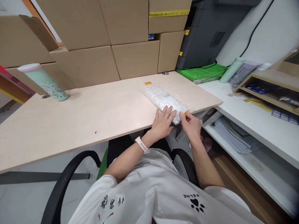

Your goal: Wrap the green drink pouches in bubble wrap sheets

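Note:
A long parcel wrapped in clear bubble wrap (pixel 161 98) lies on the pale wooden desk (pixel 93 115), near its right front edge. My left hand (pixel 163 121) lies flat on the parcel's near end, fingers spread. My right hand (pixel 190 123) pinches a small orange tape tab (pixel 186 112) at the parcel's near corner. Another orange tab (pixel 147 83) sits at the parcel's far end. I wear a pink watch (pixel 141 144) on the left wrist.
A mint-green bottle (pixel 44 82) stands at the desk's left rear. Cardboard boxes (pixel 105 40) line the back. A dark printer (pixel 207 31) and green box (pixel 202 72) sit at right, with a white shelf (pixel 257 124) holding papers. Black chair armrests (pixel 63 183) flank me.

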Action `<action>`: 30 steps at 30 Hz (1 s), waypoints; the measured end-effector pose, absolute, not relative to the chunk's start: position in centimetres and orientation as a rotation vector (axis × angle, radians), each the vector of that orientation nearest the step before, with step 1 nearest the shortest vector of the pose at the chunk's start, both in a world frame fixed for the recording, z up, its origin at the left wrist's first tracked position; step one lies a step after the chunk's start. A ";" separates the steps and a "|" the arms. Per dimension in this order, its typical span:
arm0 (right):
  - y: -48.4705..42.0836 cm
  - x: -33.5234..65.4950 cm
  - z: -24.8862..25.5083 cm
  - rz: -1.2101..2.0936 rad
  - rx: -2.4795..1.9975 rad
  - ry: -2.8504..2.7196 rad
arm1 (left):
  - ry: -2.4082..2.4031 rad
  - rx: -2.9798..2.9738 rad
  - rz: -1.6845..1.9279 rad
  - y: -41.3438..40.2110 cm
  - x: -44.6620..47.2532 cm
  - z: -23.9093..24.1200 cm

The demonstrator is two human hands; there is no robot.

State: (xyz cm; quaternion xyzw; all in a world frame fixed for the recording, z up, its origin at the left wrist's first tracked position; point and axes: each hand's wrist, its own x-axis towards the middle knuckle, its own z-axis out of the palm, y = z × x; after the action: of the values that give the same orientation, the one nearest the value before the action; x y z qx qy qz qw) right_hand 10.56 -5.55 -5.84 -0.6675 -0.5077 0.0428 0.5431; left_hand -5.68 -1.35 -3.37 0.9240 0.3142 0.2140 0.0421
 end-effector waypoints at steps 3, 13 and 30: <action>-7.3 11.0 -4.9 -0.190 -1.660 -1.267 | 0.954 2.796 0.704 -1.1 -5.2 -3.3; -6.4 9.8 -5.3 -0.362 -1.612 -1.870 | 0.966 2.823 0.792 0.0 -5.2 -2.4; -8.9 7.9 -3.3 0.068 -1.279 -1.879 | 0.915 2.875 0.981 -2.6 -11.8 -4.3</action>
State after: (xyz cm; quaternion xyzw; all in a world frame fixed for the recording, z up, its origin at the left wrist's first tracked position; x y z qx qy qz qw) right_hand 7.92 -8.86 -3.26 -0.5103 -0.7498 0.0272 0.4204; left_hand -11.79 -2.63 -4.34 0.9061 0.2883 0.3091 -0.0152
